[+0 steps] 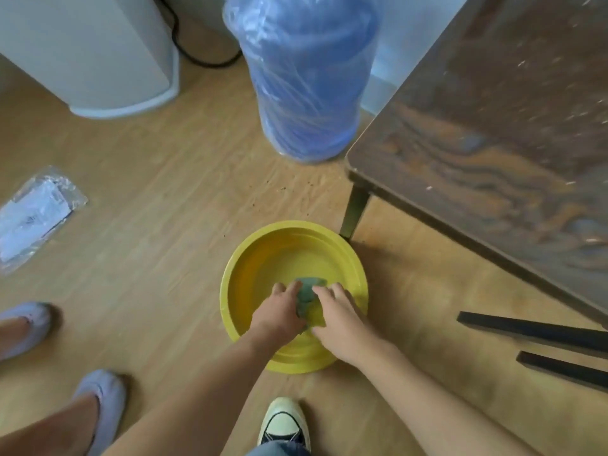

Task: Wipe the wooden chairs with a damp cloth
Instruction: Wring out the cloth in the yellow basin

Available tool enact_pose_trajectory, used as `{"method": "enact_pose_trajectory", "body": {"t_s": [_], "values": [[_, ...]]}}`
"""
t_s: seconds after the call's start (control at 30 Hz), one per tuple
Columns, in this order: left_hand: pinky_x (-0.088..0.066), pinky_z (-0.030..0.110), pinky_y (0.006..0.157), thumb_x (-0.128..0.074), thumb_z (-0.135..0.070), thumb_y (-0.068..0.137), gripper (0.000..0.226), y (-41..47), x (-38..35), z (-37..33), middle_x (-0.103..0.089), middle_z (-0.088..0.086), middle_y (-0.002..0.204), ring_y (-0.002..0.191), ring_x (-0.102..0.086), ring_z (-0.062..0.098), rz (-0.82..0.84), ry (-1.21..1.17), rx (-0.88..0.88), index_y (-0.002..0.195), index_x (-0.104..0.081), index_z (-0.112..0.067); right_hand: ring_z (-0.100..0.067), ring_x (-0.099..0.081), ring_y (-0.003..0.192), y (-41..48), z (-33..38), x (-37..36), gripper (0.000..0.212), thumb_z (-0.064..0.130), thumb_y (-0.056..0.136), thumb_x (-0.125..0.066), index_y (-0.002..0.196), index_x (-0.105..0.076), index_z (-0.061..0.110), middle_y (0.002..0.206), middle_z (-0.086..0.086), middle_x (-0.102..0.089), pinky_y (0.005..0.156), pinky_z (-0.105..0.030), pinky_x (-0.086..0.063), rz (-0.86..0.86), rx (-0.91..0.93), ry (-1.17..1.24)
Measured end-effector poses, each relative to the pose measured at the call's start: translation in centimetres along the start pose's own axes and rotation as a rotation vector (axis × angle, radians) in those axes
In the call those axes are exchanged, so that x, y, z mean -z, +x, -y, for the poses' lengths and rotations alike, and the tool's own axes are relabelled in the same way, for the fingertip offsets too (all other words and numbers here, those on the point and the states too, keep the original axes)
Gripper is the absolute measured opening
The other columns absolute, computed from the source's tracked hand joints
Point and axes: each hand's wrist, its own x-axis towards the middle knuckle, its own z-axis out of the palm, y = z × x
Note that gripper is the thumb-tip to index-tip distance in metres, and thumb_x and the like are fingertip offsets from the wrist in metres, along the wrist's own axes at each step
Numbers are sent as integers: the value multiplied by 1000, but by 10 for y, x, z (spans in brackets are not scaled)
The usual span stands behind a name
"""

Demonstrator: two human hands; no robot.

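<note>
**Wetting the cloth before any chair gets touched**

The wooden floor [158,192] takes up most of what I see, and I am bent over it because that is where the water sits. To my right the dark wood table [493,133] overhangs the spot. No chair is clearly in view; the two dark bars [543,334] low on the right may belong to one, but I cannot tell.

The yellow basin [250,258] stands beside the table leg [353,212], close to my sneaker [284,422], so I can reach in without shifting my feet.

Both hands are inside the basin. My left hand [279,314] and right hand [339,319] are each curled around the green cloth [307,292], which is bunched between them down in the bowl. I judge I am soaking or wringing it, which takes two hands; the wiping itself has not begun.
</note>
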Motion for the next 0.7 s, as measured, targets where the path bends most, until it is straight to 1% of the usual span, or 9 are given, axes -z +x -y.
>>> {"method": "enact_pose_trajectory", "body": {"t_s": [0.1,0.2,0.27,0.33,0.43,0.5,0.57,0.63,0.7], "values": [[-57,44,80,-79,-24,87,89,32,-31,9,-42,10,143,117,-68,40,9,46,-29,161,-31,-34,-35,-21,147,51,-9,-28,98,26,89,-75,159,-8,19,161,-10,-12,114,-47,-37,89,16,-296],[-54,41,81,-62,-2,93,60,56,-44,17,-56,12,132,108,-70,37,-102,-67,-14,148,-56,-24,-39,-16,148,83,-26,-47,109,34,83,-79,160,-3,18,164,-16,-5,118,-48,-31,140,1,-461],[-55,37,84,-54,7,90,44,67,-43,18,-71,13,116,102,-69,32,-130,-339,116,123,-74,-14,-39,-20,144,95,-33,-53,107,34,80,-81,158,-10,14,160,-15,-10,115,-47,-34,112,6,-486],[-61,39,85,-48,14,89,41,73,-41,22,-76,14,99,97,-69,34,-70,-724,240,101,-78,-12,-37,-31,137,100,-34,-61,98,31,79,-81,154,-20,14,153,-13,-19,109,-45,-42,38,25,-404],[-65,52,92,-45,19,90,44,82,-39,26,-77,22,100,102,-75,44,-7,-1110,273,106,-76,-8,-29,-48,124,109,-34,-65,81,18,79,-79,145,-32,28,140,-6,-34,100,-43,-51,18,-50,109],[-63,47,81,-49,19,93,37,84,-37,23,-75,24,98,89,-75,39,4,-1205,267,114,-70,-3,-24,-58,115,113,-26,-61,73,1,76,-66,136,-44,36,135,-6,-49,95,-40,-56,59,-155,594],[-61,40,68,-48,21,92,38,82,-38,19,-75,21,86,75,-73,34,-20,-1257,233,105,-73,-5,-28,-64,104,119,-18,-52,68,-2,70,-54,130,-56,29,124,-12,-61,91,-42,-57,61,-342,1056],[-62,41,70,-48,20,89,45,76,-36,13,-79,14,79,76,-75,32,-146,-1222,245,91,-80,-12,-36,-65,106,125,-14,-47,45,19,77,-64,122,-66,21,117,-18,-67,98,-47,-54,63,-470,1481],[-63,41,72,-49,16,88,45,67,-36,3,-82,12,81,84,-78,35,-202,-1229,249,88,-84,-12,-37,-67,105,130,-13,-49,44,58,82,-69,113,-65,28,114,-15,-68,98,-52,-54,55,-539,1536]]}}
